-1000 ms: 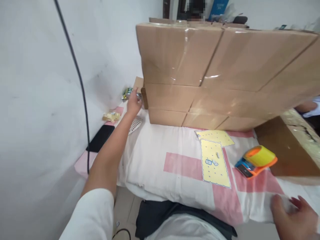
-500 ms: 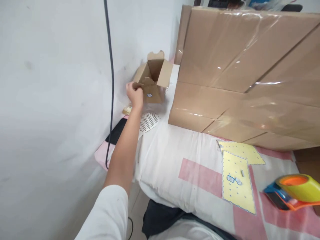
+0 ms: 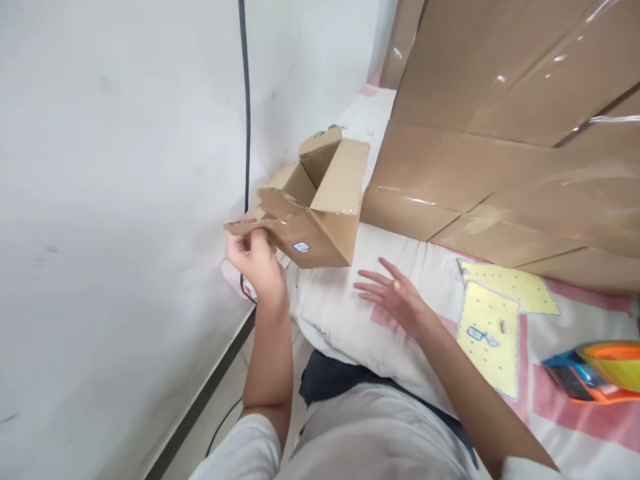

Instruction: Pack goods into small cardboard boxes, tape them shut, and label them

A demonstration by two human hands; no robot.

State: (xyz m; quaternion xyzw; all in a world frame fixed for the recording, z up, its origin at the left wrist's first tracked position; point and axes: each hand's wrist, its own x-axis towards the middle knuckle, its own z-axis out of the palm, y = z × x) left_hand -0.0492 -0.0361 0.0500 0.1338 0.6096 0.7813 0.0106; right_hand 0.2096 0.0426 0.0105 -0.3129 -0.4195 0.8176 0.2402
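One open box (image 3: 320, 207) (left hand (image 3: 255, 257) pinching flap), right hand (image 3: 395, 297) spread open, one tape dispenser (image 3: 595, 373)

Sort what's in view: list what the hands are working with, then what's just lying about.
In hand:
small open cardboard box, its flap pinched by the left hand
right hand, open, reaching toward the box

Lying about:
tape dispenser
yellow sticker sheets
large taped cartons
black cable
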